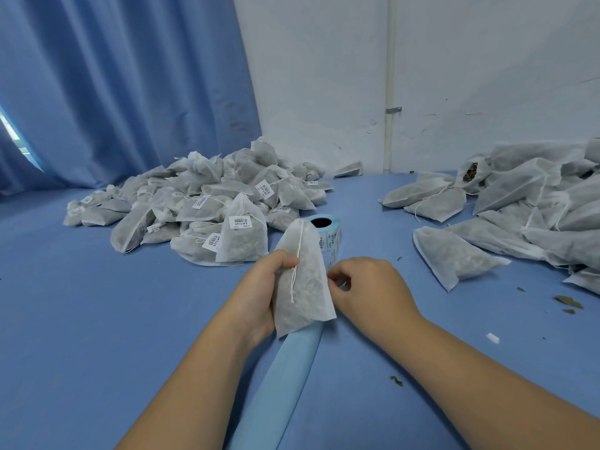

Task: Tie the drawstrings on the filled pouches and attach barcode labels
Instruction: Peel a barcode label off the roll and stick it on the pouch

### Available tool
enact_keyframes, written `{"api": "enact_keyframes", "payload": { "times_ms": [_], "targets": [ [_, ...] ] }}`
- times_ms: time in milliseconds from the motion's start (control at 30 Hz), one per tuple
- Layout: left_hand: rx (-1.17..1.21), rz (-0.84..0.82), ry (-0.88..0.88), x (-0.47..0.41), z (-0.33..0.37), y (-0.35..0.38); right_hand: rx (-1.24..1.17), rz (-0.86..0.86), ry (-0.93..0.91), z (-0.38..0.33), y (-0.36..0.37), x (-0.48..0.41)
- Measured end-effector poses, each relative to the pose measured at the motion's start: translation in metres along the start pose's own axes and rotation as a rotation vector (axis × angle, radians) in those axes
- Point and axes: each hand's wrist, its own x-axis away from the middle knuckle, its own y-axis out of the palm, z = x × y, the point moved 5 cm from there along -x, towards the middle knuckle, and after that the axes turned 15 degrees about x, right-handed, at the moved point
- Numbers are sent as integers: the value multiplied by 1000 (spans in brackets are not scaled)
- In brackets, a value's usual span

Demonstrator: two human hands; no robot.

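My left hand [261, 292] grips a filled white fabric pouch [303, 280] upright above the table, its tied drawstring hanging down the front. My right hand [363, 289] sits right beside the pouch's right edge, thumb and forefinger pinched at the strip of barcode labels that runs behind the pouch; what they pinch is mostly hidden. The label roll [326, 230] with a blue liner stands just behind the pouch. Its empty light blue backing strip [276, 384] trails toward me between my forearms.
A heap of labelled, tied pouches [207, 203] lies at the back left on the blue table [97, 319]. A pile of unlabelled pouches [526, 216] spreads at the right. Dried leaf scraps [566, 302] lie scattered at right. A blue curtain [130, 76] hangs behind.
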Motion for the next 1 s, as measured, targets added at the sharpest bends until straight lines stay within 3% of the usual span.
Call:
{"api": "enact_keyframes", "payload": {
  "times_ms": [567,1000],
  "targets": [
    [-54,69,9,1,0,0,-117,27,65,5,1,0],
    [-66,83,43,3,3,2,-355,-3,264,24,1,-1]
  ]
}}
